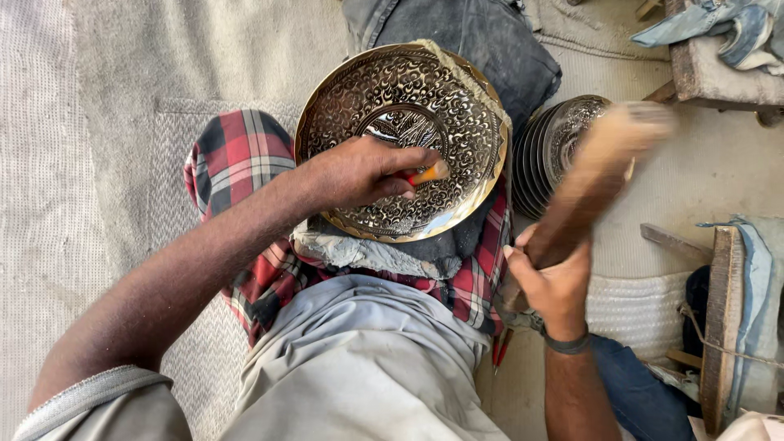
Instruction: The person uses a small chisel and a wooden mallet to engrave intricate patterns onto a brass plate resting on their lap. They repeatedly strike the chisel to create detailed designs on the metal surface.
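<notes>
Brass plate [402,106], round and covered in fine engraved scrollwork, lies face up on a grey lump of bedding material [367,251] that sits on a red checked cloth [237,155] across the person's lap. It looks like thin, stiff sheet metal: light to lift, hard-edged, with a polished face that would be slippery and would mark easily, so the plain raised rim is the sensible place to grip it, while the bedding underneath steadies it.

Left hand [359,171] rests on the lower middle of the plate, fingers closed around a small tool with an orange grip [429,173], its point set against the pattern. Right hand [554,282] is off the plate's right edge, clenched around the handle of a wooden mallet [600,175] raised above it; the head is blurred with motion.

Just beyond the plate's right edge, a stack of similar engraved plates [555,151] stands on edge. Dark denim cloth [482,41] lies past the far edge. A pale woven mat [98,122] covers the floor to the left. Wooden pieces and a cloth-wrapped board [731,310] lie at the right, and a low bench with denim rags [719,49] occupies the top right corner.
</notes>
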